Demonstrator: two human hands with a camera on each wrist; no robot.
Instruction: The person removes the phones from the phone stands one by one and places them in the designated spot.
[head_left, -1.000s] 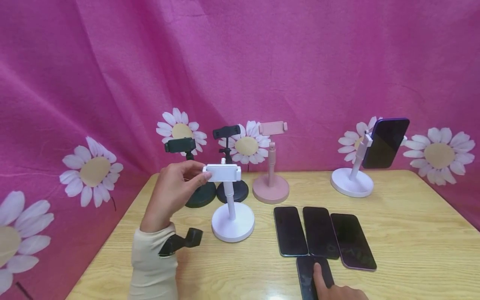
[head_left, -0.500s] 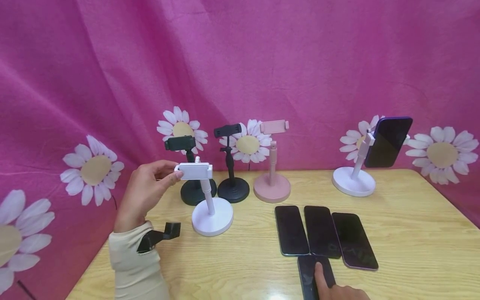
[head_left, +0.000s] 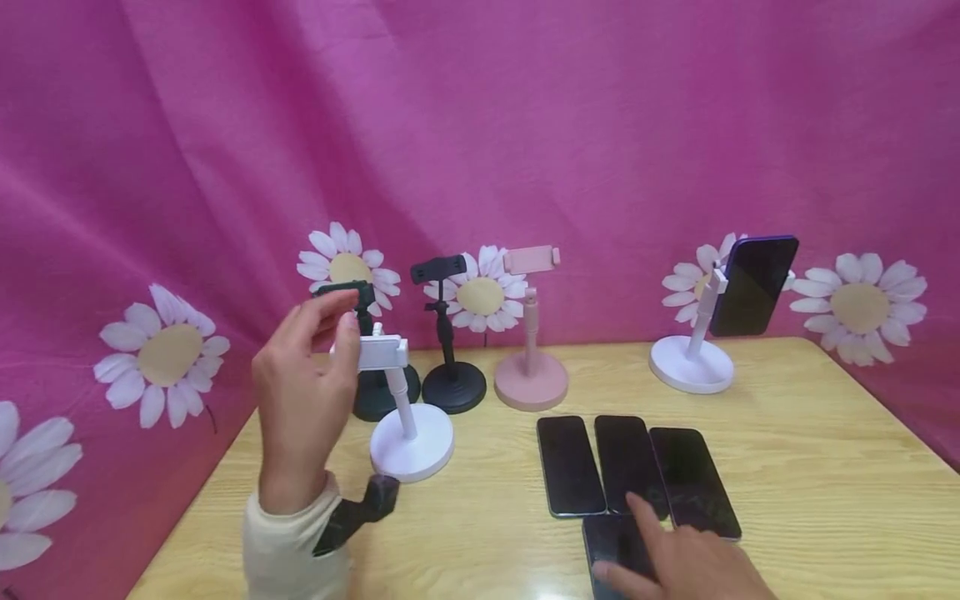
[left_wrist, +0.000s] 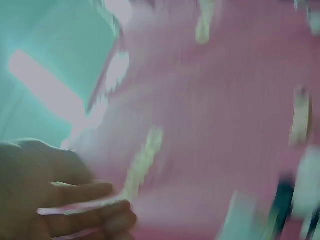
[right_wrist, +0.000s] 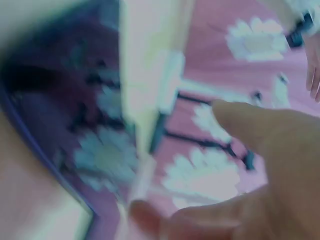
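Note:
In the head view my left hand (head_left: 307, 400) is raised with its fingers apart, overlapping the clamp of a white phone stand (head_left: 412, 446) at the left. The left wrist view, though blurred, has the fingers loose with nothing between them. Toward the front of the table, my right hand (head_left: 697, 558) reaches over a dark smartphone (head_left: 615, 542), index finger and thumb spread across it. From the right wrist, that phone's reflective screen (right_wrist: 55, 125) fills the left side, beside the spread finger and thumb.
Behind stand a dark green stand (head_left: 386, 392), a black stand (head_left: 453, 387) and a pink stand (head_left: 531, 382). A white stand (head_left: 692, 364) at the back right holds a purple-edged phone (head_left: 753, 283). Three more phones (head_left: 572, 467) lie side by side just beyond the nearest one.
My left hand shifted the white stand leftward, then came off its clamp. My right hand moved from a single pointing finger on the near phone to finger and thumb spread over it.

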